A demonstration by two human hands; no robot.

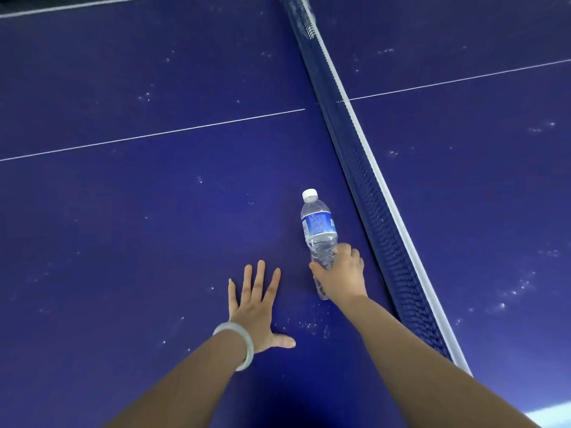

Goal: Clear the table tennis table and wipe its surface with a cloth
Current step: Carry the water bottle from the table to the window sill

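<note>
A clear plastic water bottle (319, 225) with a blue label and white cap stands on the blue table tennis table (154, 211), just left of the net. My right hand (341, 278) grips the bottle's lower half, fingers and thumb curled round it. My left hand (258, 307) lies flat on the table to the left of the bottle, fingers spread, a pale bangle on the wrist. No cloth is in view.
The dark net (367, 193) with its white top band runs from the top centre down to the lower right. A thin white centre line crosses both table halves. Small white specks dot the surface.
</note>
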